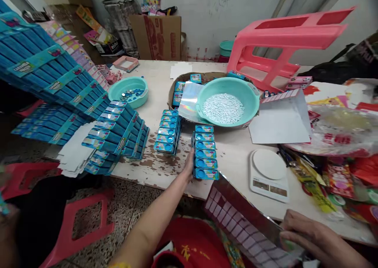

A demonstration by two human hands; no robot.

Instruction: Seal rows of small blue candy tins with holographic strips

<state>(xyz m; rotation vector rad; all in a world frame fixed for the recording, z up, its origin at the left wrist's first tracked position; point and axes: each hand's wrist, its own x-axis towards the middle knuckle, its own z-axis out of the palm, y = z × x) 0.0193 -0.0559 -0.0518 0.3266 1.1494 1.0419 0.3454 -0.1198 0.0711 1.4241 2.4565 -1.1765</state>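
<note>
My left hand [189, 165] reaches over the table's front edge and presses flat against the left side of a row of small blue boxes [205, 152]; its fingers are mostly hidden behind the boxes. My right hand [310, 236] is low at the right, fingers curled over the end of a long shiny sheet of pink-and-silver stickers [245, 224]. A second row of blue boxes [167, 132] stands just left of my left hand. Behind the boxes sits a teal bowl [254, 102] full of small white tablets [223, 108].
A white kitchen scale [268, 173] lies right of the boxes. Tall slanted stacks of blue cartons [53, 79] fill the left. A smaller teal bowl [118, 93], a pink stool [283, 43] on its side, white paper [280, 122], bright wrappers [339, 173] and red stools [73, 228] surround the worn table [236, 158].
</note>
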